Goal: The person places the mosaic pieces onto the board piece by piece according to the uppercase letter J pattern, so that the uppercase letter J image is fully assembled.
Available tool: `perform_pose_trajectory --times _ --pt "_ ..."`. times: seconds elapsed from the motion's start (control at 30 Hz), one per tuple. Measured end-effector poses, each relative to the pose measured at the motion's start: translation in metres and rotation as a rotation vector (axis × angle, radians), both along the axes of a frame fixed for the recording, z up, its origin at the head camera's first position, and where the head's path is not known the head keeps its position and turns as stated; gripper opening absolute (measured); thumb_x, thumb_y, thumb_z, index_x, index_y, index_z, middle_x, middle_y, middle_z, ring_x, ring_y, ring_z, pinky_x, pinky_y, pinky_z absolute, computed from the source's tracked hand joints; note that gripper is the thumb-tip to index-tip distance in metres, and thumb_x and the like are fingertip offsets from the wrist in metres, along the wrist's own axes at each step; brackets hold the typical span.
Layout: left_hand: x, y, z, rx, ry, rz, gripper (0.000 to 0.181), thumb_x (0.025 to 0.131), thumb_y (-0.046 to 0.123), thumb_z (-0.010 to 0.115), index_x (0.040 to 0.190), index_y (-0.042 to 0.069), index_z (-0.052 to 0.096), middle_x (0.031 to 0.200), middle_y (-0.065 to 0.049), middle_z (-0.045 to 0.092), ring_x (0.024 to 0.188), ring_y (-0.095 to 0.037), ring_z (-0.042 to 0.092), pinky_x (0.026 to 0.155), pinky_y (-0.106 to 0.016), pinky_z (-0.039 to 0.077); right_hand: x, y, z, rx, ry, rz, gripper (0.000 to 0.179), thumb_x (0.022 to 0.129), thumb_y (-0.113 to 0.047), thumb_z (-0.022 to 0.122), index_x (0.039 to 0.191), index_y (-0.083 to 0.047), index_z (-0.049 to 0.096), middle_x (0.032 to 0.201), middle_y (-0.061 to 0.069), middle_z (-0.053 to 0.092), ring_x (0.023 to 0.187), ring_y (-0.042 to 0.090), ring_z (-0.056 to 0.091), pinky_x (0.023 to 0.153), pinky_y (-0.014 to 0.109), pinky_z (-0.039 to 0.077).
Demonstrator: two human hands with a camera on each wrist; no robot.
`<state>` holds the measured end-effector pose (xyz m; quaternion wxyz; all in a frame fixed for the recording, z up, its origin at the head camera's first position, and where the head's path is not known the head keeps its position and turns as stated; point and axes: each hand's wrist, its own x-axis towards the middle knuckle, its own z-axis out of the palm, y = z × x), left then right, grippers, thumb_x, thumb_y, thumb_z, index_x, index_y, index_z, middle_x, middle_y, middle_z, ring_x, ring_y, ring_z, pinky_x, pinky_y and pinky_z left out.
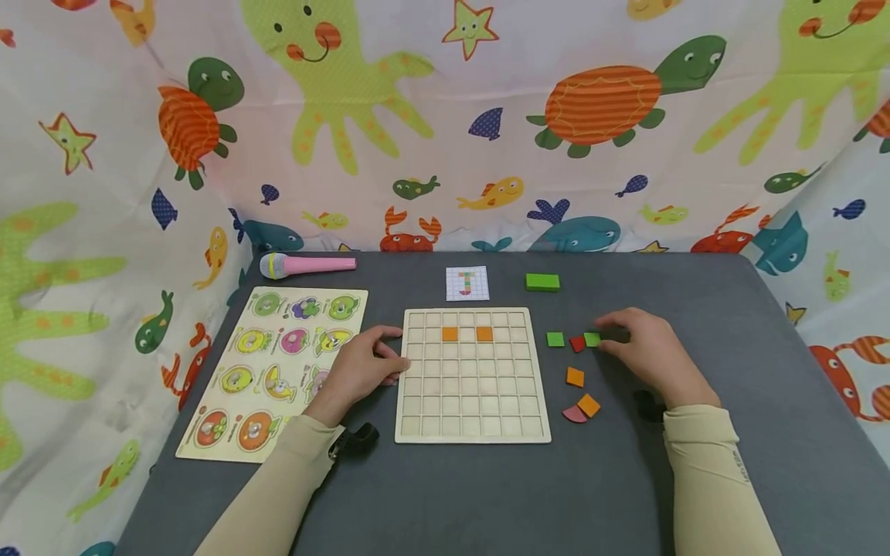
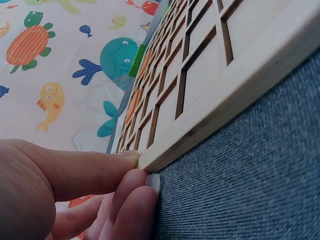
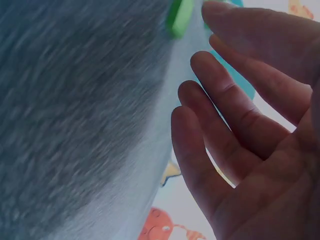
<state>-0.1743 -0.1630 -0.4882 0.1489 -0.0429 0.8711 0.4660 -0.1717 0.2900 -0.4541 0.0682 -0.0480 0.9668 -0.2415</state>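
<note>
A wooden grid board (image 1: 473, 441) lies mid-table with two orange square tiles, one (image 1: 450, 333) left of the other (image 1: 484, 333), in an upper row. My left hand (image 1: 363, 360) pinches the board's left edge; in the left wrist view the thumb rests on the rim (image 2: 210, 117) with fingers against its side. Right of the board, my right hand (image 1: 643, 351) is at a green square tile (image 1: 592, 340), thumb and forefinger apart; whether they touch it is unclear. Beside that tile lie a red tile (image 1: 578, 344) and another green tile (image 1: 555, 339). The right wrist view shows loosely bent fingers (image 3: 220, 80).
Nearer me lie two orange tiles (image 1: 575, 377) and a pink rounded piece (image 1: 574, 415). Behind the board are a pattern card (image 1: 467, 283) and a green block (image 1: 542, 283). A fruit picture board (image 1: 232, 413) and pink toy microphone (image 1: 320, 265) lie left. A printed curtain (image 1: 445, 116) hangs behind.
</note>
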Motion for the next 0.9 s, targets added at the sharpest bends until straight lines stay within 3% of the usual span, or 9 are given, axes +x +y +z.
perform_pose_trajectory --times 0.27,0.9 --pt "0.001 -0.004 0.000 0.007 -0.002 -0.009 0.059 0.093 0.022 0.087 0.147 0.018 0.063 0.095 -0.006 0.076 0.072 -0.016 0.075 0.071 -0.030 0.065 -0.004 0.005 -0.008 -0.003 -0.038 0.009 0.038 0.099 -0.016 0.078 0.135 -0.003 0.074 0.135 0.026 0.066 0.126 0.045 0.059 0.109 0.068 0.050" --pt "0.001 -0.001 0.001 0.032 -0.014 -0.001 0.060 0.093 0.021 0.087 0.148 0.018 0.063 0.095 -0.006 0.076 0.073 -0.016 0.074 0.072 -0.030 0.066 -0.006 0.002 -0.014 0.027 -0.010 0.008 0.031 0.099 -0.015 0.079 0.127 -0.003 0.077 0.128 0.025 0.065 0.119 0.045 0.059 0.107 0.067 0.050"
